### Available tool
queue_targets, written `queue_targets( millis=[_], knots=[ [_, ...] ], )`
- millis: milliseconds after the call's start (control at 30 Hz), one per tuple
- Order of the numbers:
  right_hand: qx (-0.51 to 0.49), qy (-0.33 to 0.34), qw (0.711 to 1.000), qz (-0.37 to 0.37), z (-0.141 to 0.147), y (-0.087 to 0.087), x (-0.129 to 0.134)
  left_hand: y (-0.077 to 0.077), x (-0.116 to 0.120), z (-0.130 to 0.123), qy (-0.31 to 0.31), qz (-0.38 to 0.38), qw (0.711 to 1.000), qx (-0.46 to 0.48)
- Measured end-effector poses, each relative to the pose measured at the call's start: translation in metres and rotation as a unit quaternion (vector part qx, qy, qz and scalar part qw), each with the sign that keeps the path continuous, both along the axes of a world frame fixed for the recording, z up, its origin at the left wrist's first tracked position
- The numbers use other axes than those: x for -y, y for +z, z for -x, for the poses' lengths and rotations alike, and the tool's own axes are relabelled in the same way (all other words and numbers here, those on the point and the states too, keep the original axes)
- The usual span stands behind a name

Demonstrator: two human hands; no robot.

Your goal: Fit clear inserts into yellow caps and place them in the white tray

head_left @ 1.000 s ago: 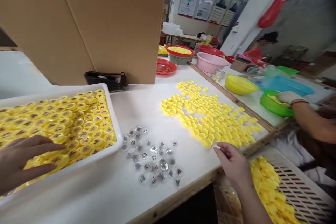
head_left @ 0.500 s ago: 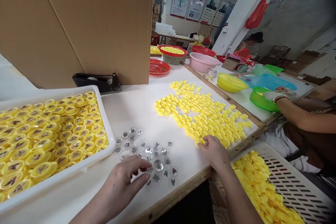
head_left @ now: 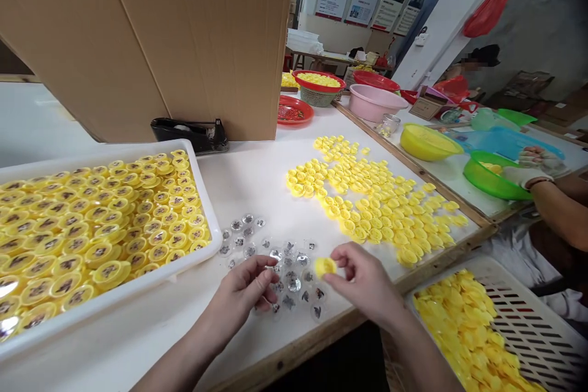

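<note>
Between the thumb and fingers of my right hand [head_left: 361,278] is a small round yellow plastic cap [head_left: 325,267], held above the table. My left hand [head_left: 245,288] is closed, its thumb and fingertips brought together at the edge of a group of clear round discs [head_left: 293,282] with dark printed pictures. Whatever its fingertips pinch cannot be made out. Beyond my right hand, many yellow caps [head_left: 367,211] lie spread over the white tabletop. On the left, a white tray [head_left: 204,196] is filled with yellow caps bearing dark pictures on their faces.
A tape dispenser [head_left: 190,135] stands against a large cardboard sheet [head_left: 197,43]. Below the table's wooden edge, at right, sits a crate [head_left: 528,324] of yellow pieces. A co-worker's gloved hand [head_left: 521,176] reaches into a green basin [head_left: 487,180]; pink and yellow basins stand nearby.
My right hand has lifted a yellow cap from the pile and brought it left, toward my left hand. My left hand's fingers have closed together. The view has shifted slightly.
</note>
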State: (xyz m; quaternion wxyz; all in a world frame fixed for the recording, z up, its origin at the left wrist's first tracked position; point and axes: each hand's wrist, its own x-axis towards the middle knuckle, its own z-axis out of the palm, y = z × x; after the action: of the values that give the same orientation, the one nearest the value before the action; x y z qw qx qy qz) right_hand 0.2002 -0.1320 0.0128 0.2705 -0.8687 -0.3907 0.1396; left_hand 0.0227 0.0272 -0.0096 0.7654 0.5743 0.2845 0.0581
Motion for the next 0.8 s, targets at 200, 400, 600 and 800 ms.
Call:
queue_targets(
  millis=[200, 400, 600, 800],
  knots=[
    [-0.106, 0.201, 0.97, -0.09, 0.045, 0.017, -0.049, -0.004, -0.003, 0.003, -0.063, 0.283, 0.953, 0.082],
    [-0.054, 0.077, 0.995, -0.034, -0.025, -0.014, -0.053, -0.006, -0.019, 0.005, 0.042, 0.299, 0.949, 0.091],
    [-0.069, 0.082, 0.994, 0.013, -0.047, -0.037, -0.054, -0.007, -0.019, 0.004, 0.061, 0.307, 0.943, 0.112],
    [-0.123, 0.071, 0.99, -0.02, -0.044, -0.04, -0.05, -0.013, -0.022, 0.006, 0.077, 0.318, 0.938, 0.113]
  ],
)
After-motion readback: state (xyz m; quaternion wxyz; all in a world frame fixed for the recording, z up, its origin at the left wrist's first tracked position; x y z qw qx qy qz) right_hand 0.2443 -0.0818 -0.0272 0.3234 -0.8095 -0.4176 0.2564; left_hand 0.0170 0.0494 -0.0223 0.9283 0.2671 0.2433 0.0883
